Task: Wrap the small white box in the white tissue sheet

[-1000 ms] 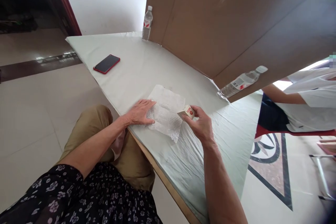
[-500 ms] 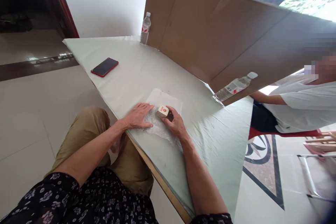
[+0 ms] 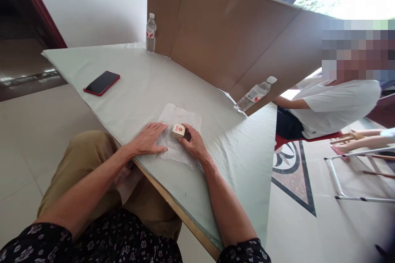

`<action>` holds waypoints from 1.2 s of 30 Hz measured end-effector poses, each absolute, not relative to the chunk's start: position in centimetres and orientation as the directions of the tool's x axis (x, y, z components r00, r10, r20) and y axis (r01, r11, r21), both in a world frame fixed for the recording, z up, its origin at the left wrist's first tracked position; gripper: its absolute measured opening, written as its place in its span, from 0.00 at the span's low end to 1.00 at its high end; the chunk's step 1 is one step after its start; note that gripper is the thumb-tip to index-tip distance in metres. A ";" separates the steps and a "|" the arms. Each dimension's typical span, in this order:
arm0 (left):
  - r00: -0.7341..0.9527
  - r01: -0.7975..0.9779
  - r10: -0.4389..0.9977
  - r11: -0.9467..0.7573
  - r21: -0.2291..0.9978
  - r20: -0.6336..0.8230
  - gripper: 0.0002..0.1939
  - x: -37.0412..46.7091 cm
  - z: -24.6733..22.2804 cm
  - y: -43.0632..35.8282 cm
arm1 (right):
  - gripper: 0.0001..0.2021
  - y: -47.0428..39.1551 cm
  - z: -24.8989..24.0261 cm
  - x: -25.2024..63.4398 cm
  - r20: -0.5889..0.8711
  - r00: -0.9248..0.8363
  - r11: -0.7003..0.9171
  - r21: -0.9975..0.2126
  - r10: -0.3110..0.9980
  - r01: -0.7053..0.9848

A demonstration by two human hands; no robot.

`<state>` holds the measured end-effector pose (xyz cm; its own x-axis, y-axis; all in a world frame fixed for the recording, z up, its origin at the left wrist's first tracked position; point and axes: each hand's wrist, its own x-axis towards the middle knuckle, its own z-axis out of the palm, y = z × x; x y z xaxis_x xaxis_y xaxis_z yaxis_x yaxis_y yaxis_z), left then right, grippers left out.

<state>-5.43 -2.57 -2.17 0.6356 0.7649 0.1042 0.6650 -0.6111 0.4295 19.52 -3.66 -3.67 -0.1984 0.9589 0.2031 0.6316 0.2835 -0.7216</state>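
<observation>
A small cream box (image 3: 178, 130) with red print on top stands on a sheet of bubble wrap (image 3: 182, 154) near the table's front edge. My right hand (image 3: 193, 141) grips the box from its right side, between thumb and fingers. At the wrap's left edge my left hand (image 3: 150, 139) lies flat with its fingers spread, to the left of the box and not holding it.
A red-edged phone (image 3: 101, 83) lies on the cloth-covered table (image 3: 132, 98) at the left. Two water bottles (image 3: 151, 33) (image 3: 256, 94) stand against a cardboard panel (image 3: 222, 28). Beyond it at the right sits a person in a white shirt (image 3: 336, 109).
The camera view has turned to the right, so the table and both hands appear further left. The hands, box and wrap keep about the same arrangement.
</observation>
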 end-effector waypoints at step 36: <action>0.735 0.586 0.677 -0.671 0.454 0.052 0.44 -5.3 -2.4 1.8 | 0.28 -4.0 -2.5 19.9 0.153 -0.228 0.271 -0.659 0.962 0.701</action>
